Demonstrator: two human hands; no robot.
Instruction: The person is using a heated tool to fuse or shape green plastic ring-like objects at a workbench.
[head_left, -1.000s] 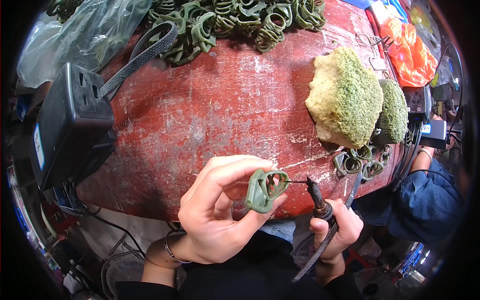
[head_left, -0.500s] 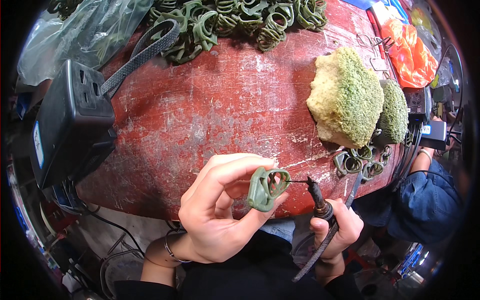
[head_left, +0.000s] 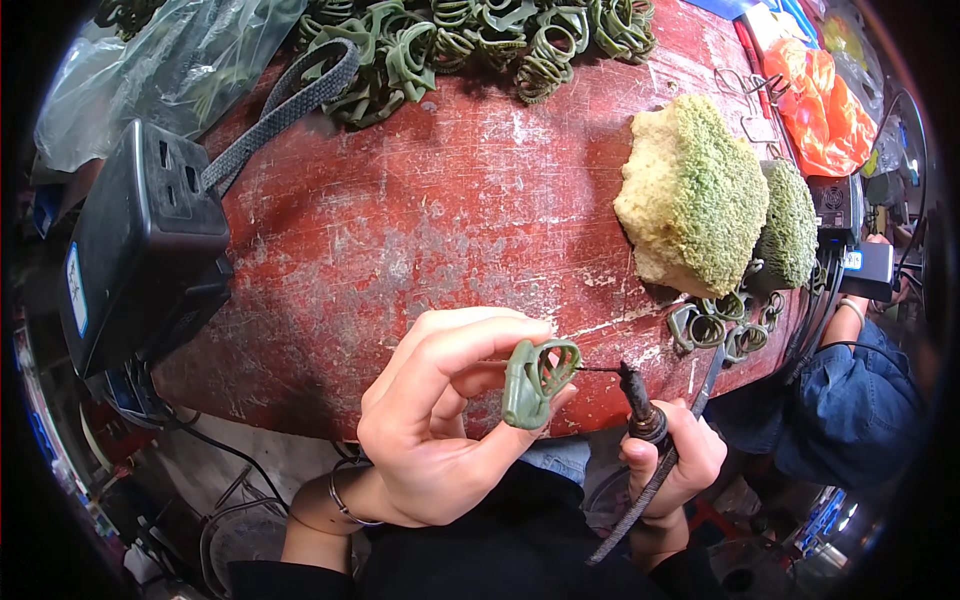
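My left hand [head_left: 450, 430] pinches a green openwork piece [head_left: 535, 385], apparently a wax ring model, upright between thumb and fingers. My right hand [head_left: 680, 460] is closed round a dark pen-like tool [head_left: 644, 415] with a braided cord. The tool's thin wire tip [head_left: 600, 369] points left and reaches the right side of the piece's opening; whether it touches there I cannot tell. A few similar green pieces [head_left: 705, 325] lie beyond my right hand, beside two pale green porous blocks [head_left: 685, 200].
The red scratched table [head_left: 430, 220] holds a heap of green pieces [head_left: 480, 35], a clear bag [head_left: 130, 85], a black box with strap [head_left: 145, 250], an orange bag [head_left: 820, 110] and devices with cables [head_left: 840, 200]. Another person's arm in blue sleeve [head_left: 850, 400] is at the right.
The piece in my left hand has turned slightly and shifted a little to the right. The tool's tip has moved slightly down and right with my right hand.
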